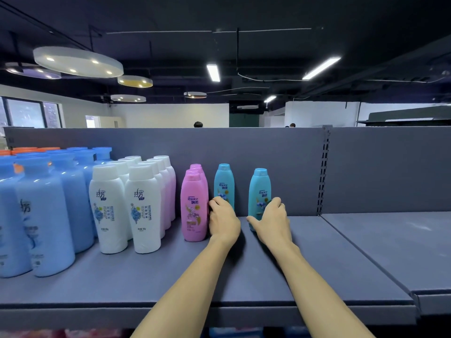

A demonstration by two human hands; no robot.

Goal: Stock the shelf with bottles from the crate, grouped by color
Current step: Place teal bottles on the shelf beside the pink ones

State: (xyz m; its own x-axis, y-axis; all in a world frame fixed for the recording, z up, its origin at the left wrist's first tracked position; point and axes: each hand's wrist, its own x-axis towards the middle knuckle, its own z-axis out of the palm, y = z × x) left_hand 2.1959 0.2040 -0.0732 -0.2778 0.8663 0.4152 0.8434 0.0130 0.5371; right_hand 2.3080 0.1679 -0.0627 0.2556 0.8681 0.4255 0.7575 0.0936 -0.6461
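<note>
Two teal bottles stand upright on the grey shelf (280, 276) near its back wall. My left hand (223, 222) grips the lower part of the left teal bottle (224, 184), which stands right beside the pink bottles (193, 206). My right hand (272, 222) grips the base of the right teal bottle (260, 191), which stands apart further right. To the left are rows of white bottles (108, 208) and large blue bottles (46, 215). No crate is in view.
Orange caps (24, 150) show behind the blue bottles at far left. A slotted upright (323, 172) divides this shelf from the neighbouring shelf (390, 240) on the right. Heads of people show beyond the back panel.
</note>
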